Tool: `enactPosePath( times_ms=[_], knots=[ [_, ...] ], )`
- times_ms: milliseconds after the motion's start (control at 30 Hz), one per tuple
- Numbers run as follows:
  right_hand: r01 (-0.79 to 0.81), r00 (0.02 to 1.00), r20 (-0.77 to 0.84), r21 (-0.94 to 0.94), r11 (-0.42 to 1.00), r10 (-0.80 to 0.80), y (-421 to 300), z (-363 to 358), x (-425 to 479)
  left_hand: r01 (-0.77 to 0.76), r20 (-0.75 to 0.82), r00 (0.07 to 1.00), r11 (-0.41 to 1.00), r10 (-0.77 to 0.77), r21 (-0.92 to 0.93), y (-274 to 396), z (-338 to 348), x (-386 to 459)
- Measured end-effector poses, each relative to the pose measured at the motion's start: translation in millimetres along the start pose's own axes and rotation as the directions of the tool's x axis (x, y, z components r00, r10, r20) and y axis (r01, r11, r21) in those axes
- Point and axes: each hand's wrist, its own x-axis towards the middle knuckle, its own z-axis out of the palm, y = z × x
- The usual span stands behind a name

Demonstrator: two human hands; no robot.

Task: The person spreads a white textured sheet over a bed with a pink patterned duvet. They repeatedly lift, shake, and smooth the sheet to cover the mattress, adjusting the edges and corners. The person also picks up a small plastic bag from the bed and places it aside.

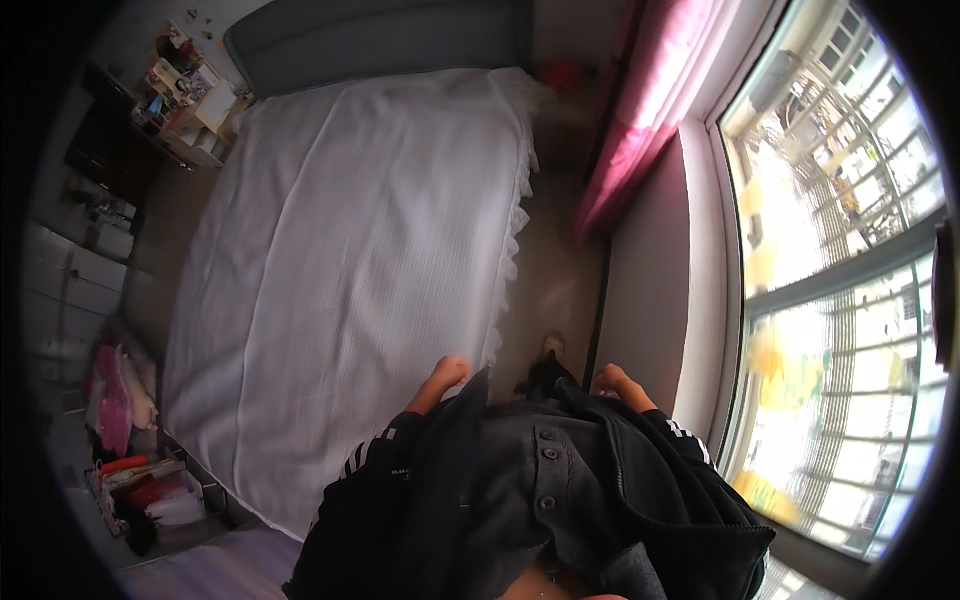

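My left hand (452, 370) is curled beside the near right edge of the bed, in front of the white bedspread (360, 247). The front edge of my open black jacket (442, 465) comes up close to its fingers; whether they pinch the cloth I cannot tell. Between bed and window wall, my right hand (611, 379) is bent inward with its fingers mostly hidden, near the other side of the jacket. Under the jacket shows a dark buttoned garment (551, 472). A shoe tip (553, 345) appears on the floor beyond my clothes.
A narrow strip of floor (559, 285) runs between the ruffled bed edge and the wall. Pink curtains (637, 142) hang beside the barred window (832, 300). A grey headboard (390, 41) stands at the far end. Left are a cluttered dresser (199, 112) and a box of items (154, 499).
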Motion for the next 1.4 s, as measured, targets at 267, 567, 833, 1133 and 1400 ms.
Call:
enactPosePath(
  times_ms=[267, 567, 833, 1133, 1400],
  knots=[
    [0.201, 0.911, -0.306, -0.258, 0.945, -0.278, 26.8, -166.0, 167.1, 0.068, -0.249, 0.968, 0.969, -0.007, 0.238, 81.6, -33.3, 143.0],
    [0.368, 0.915, 0.062, 0.278, 0.887, -0.399, -66.7, -285.2, 205.3, 0.071, -0.421, 0.906, 0.971, 0.033, 0.229, 243.9, -77.8, 354.0],
    [0.607, 0.791, 0.109, -0.251, 0.754, -0.601, -45.2, -310.4, 335.2, -0.001, -0.477, 0.862, 0.940, 0.174, 0.341, 282.4, -106.3, 567.4],
    [-0.059, 0.973, 0.200, 0.698, 0.714, -0.116, -171.9, -396.9, 354.5, 0.242, -0.473, 0.878, 0.781, 0.076, 0.576, 251.2, -105.3, 614.5],
    [0.150, 0.987, -0.072, 0.743, 0.652, -0.145, -193.2, -460.1, 473.3, 0.247, -0.466, 0.880, 0.929, -0.096, 0.274, 291.0, -133.8, 617.8]
  ],
)
